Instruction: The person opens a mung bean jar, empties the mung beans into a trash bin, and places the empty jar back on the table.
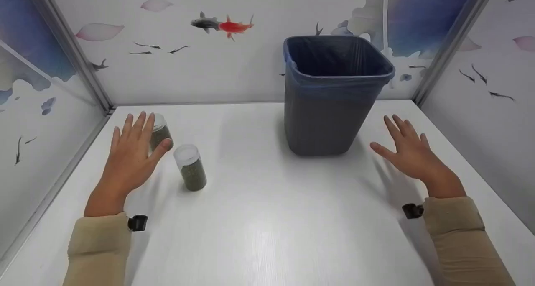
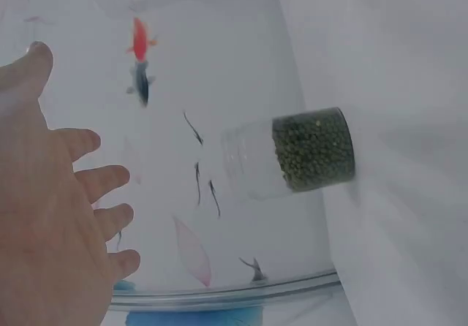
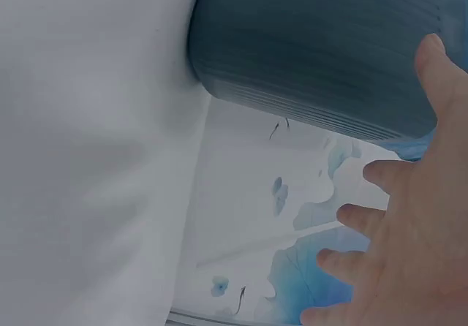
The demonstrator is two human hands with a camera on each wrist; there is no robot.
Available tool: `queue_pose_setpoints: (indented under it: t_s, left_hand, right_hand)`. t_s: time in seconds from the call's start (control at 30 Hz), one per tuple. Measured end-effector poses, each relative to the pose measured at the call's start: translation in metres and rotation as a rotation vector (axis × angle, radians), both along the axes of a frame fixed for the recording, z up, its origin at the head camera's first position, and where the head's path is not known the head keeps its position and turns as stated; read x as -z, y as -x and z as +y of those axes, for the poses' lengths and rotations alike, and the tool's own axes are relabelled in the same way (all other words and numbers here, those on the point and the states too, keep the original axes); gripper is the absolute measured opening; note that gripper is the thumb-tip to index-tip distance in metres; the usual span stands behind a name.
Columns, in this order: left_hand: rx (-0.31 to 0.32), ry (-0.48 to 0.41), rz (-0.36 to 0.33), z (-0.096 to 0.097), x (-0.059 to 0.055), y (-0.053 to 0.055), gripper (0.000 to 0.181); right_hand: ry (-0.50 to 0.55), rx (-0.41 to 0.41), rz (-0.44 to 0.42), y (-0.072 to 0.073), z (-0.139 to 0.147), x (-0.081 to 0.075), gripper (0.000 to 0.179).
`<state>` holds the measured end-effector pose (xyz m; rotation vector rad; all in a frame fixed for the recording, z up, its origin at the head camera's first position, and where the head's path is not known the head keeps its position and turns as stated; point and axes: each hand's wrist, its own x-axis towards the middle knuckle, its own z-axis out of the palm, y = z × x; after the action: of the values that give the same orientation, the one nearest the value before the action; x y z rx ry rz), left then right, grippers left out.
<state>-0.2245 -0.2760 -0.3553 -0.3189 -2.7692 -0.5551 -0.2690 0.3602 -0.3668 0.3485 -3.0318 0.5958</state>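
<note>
My left hand is held over the left side of the table, fingers straight and spread, with nothing in it. Partly behind it in the head view stands a clear jar of green pellets, whose pellet-filled base shows plainly in the left wrist view. A second clear jar with green pellets stands upright to the right of the thumb, nearer the front. On the right, my right hand hovers with spread, straight fingers, also holding nothing. Its thumb points toward a dark grey trash bin.
The bin stands upright at the back of the white table, a blue liner folded over its rim. Printed panels with fish and petals enclose the back and sides. A small black camera sits at each wrist.
</note>
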Motion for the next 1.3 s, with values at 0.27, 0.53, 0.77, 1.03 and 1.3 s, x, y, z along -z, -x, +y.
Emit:
queue_pose_setpoints:
  t_s: [0.27, 0.53, 0.77, 1.03, 1.3]
  left_hand:
    - [0.142, -0.302, 0.024, 0.069, -0.032, -0.013, 0.084]
    - [0.291, -0.648, -0.058, 0.152, -0.037, 0.026, 0.077]
    - [0.259, -0.888, -0.225, 0.199, -0.024, 0.066, 0.073]
    - [0.208, -1.027, -0.355, 0.236, -0.018, 0.098, 0.073]
    - [0.227, -1.106, -0.332, 0.266, -0.012, 0.109, 0.072]
  right_hand:
    - [0.303, -0.063, 0.045, 0.006, 0.004, -0.015, 0.084]
    - [0.749, -0.102, -0.008, 0.033, -0.012, -0.032, 0.084]
    - [1.082, -0.061, -0.077, 0.049, -0.037, -0.043, 0.080]
    - [1.235, -0.053, -0.150, 0.063, -0.054, -0.046, 0.084]
    - [1.314, -0.027, -0.199, 0.073, -0.063, -0.040, 0.084]
